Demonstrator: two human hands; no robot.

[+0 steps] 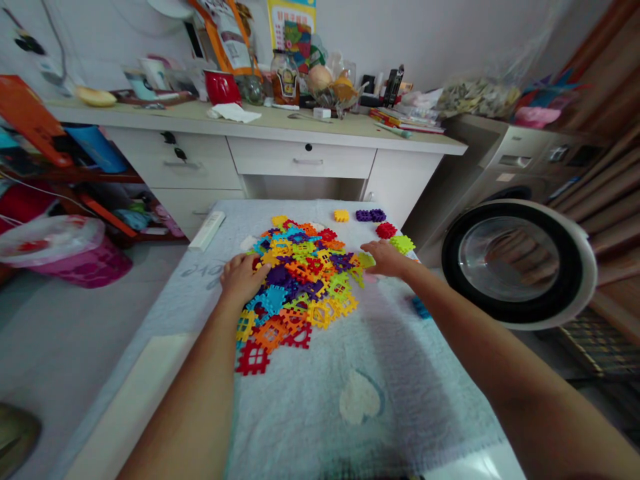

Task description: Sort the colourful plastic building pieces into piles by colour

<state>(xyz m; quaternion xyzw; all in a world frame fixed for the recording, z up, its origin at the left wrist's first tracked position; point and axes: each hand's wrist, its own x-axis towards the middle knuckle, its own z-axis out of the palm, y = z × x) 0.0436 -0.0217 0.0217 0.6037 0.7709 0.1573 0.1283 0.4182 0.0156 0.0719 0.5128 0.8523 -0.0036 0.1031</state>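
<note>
Cupping the near side of things from the head view, the left hand (244,277) lies loosely open, thumb spread, against the left of a heap of notched plastic pieces (300,273). This heap sits around the middle of the cloth-covered tabletop (310,413), toward its far edge. At the heap's right, the right hand (384,259) has its fingertips at a yellow-green piece (367,260); whether they grasp it, I cannot tell.

Near the far right corner are a yellow piece (341,216), purple pieces (371,215), red pieces (386,231) and lime pieces (402,244). A blue piece (421,307) lies by the right edge, close under the right forearm; a sideways sweep could knock it off. Interlocking teeth might snag and drag neighbours along, and the soft cloth could bunch.

Letters on the cloth, left, are unclear; the wall poster (277,20) carries Chinese characters, too blurred to read surely. No brand is legible.
</note>
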